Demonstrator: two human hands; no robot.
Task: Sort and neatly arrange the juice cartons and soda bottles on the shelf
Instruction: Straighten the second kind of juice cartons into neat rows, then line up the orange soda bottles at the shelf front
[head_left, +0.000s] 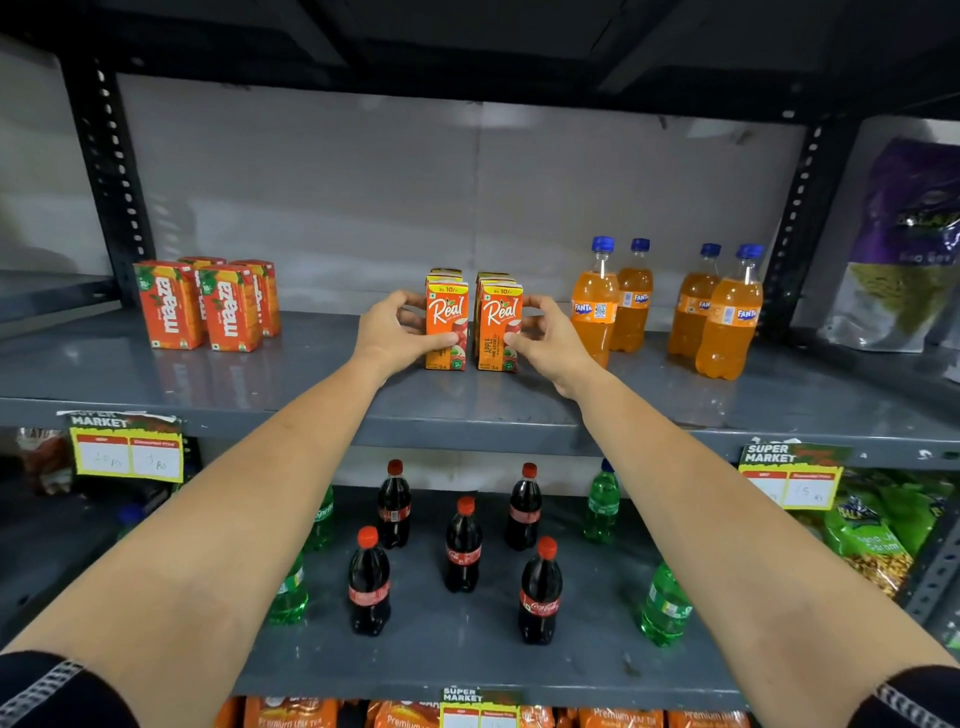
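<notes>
Two short rows of orange Real apple juice cartons stand mid-shelf on the grey metal shelf (311, 384). My left hand (395, 332) grips the left Real carton row (447, 325) from its left side. My right hand (545, 338) grips the right Real carton row (500, 327) from its right side. A narrow gap separates the two rows. Several red Maaza cartons (208, 304) stand in a cluster at the shelf's left. Several orange Fanta bottles (675, 306) with blue caps stand at the right, in two pairs.
The lower shelf (467, 660) holds several Coca-Cola bottles (462, 551) scattered in the middle and green Sprite bottles (665, 605) at both sides. Price tags (127, 447) hang from the shelf edge. Snack bags (898, 249) fill the neighbouring bay on the right. Black uprights (111, 176) flank the shelf.
</notes>
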